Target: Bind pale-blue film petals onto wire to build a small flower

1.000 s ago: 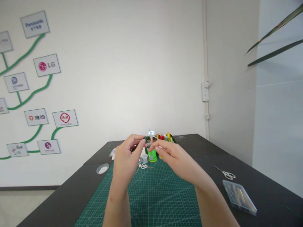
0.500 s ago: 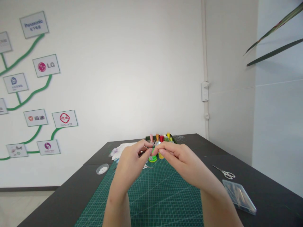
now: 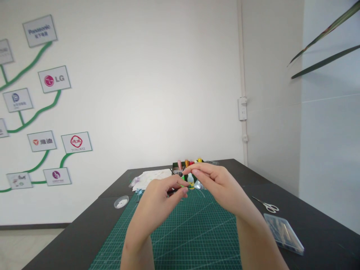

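Above the green cutting mat (image 3: 194, 236), my left hand (image 3: 156, 200) is closed round a thin dark stick-like tool (image 3: 172, 192); most of it is hidden by the fingers, so its kind is unclear. My right hand (image 3: 219, 185) is a little higher and to the right, thumb and forefinger pinched together. Whatever lies in that pinch is too small to make out. The fingertips of the two hands are slightly apart. Just behind them stands a small bottle (image 3: 190, 179) with a pale top and yellow base.
Thread spools (image 3: 179, 165) stand in a dark box at the back. White sheets (image 3: 154, 175) and a small blue piece (image 3: 139, 192) lie at the left back, near a round clear dish (image 3: 121, 202). Scissors (image 3: 268, 206) and a clear plastic case (image 3: 283, 233) lie at right.
My hands have drawn apart: the left is lower, and the right fingertips are slightly higher. The small bottle behind them shows more now.
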Available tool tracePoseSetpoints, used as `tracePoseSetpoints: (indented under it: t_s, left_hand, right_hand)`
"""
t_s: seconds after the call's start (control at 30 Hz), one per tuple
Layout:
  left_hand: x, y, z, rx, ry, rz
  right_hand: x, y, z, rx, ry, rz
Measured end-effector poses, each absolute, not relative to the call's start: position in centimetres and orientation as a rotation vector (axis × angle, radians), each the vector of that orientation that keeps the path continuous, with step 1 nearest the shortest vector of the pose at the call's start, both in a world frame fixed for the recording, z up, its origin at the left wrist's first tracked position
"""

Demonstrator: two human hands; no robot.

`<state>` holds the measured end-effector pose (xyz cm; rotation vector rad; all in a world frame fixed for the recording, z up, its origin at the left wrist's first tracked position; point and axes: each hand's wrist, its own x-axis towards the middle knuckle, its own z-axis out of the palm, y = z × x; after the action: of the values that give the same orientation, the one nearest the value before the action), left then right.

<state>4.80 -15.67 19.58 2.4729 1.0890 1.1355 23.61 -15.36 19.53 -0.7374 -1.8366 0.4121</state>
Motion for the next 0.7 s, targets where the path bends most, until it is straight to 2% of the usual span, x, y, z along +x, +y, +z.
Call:
tracePoseSetpoints:
  t_s: [0.7]
  left_hand:
    - [4.57,-16.26,19.9,2.512,1.118,1.089]
  right_hand:
    - [23.79,-14.89,19.54,-0.738,-1.871,0.422]
